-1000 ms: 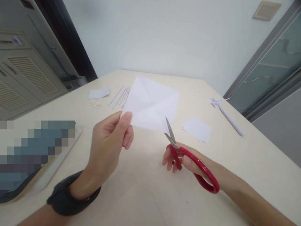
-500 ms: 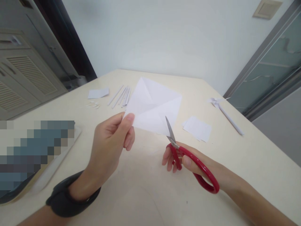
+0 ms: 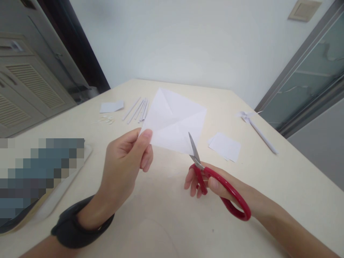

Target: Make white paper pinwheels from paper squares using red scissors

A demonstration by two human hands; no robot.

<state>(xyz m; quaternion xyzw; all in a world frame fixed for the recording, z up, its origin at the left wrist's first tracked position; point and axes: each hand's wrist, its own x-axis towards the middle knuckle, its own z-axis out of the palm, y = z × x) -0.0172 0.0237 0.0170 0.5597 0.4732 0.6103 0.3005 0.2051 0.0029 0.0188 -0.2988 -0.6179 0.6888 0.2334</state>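
My left hand point(image 3: 127, 152) pinches the lower left corner of a white square sheet of paper point(image 3: 174, 114) between thumb and fingers. Diagonal creases cross the sheet, which is held above the table. In my right hand point(image 3: 212, 182) is a pair of scissors point(image 3: 227, 188) with red handles. Its blades are parted at the sheet's lower right corner, one in front of the paper and the other mostly behind it. Whether the paper is cut there I cannot tell.
Smaller white paper squares point(image 3: 225, 146) lie to the right, near a paper pinwheel on a rolled stick point(image 3: 262, 134). Rolled paper sticks point(image 3: 135, 111), a folded paper point(image 3: 111, 106) and small pale pieces point(image 3: 107, 119) lie at back left. A blurred-out object sits at left on the table point(image 3: 161, 215).
Almost nothing differs. The sheet and my left hand have shifted very slightly left, and the scissors stay at the same corner with their blades apart.
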